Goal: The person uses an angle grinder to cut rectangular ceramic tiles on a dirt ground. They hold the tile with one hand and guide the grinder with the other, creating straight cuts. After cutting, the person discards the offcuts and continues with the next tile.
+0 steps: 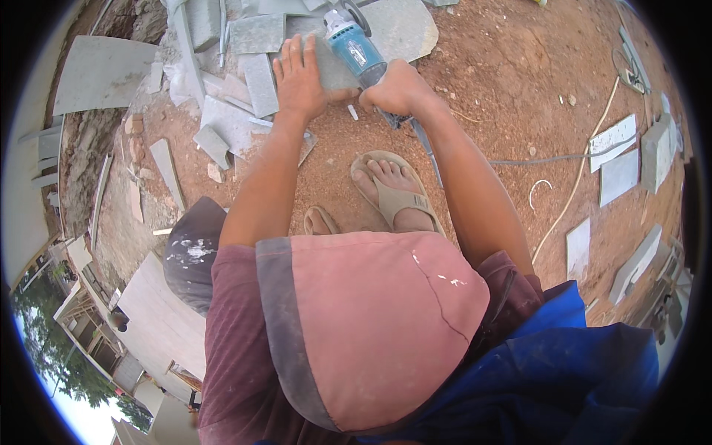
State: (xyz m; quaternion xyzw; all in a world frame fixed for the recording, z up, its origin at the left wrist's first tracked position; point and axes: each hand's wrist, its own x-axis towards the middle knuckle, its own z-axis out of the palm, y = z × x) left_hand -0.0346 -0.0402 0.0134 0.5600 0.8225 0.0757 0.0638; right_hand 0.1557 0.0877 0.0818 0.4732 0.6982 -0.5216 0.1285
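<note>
Our right grip [399, 90] closed round teal-bodied angle grinder [356, 52], its head over flat grey-green stone slab [334, 74]. Our left grip [300, 83] spread flat, unclasped, beside grinder. We judge work partway; what remains, we cannot tell.

Near twelve o'clock, the right hand [398, 89] hides part of the angle grinder [356, 52]; the upper edge crops grey slabs [404, 30]. At six, pink cloth [378, 319] covers most of one sandal [331, 219].
</note>
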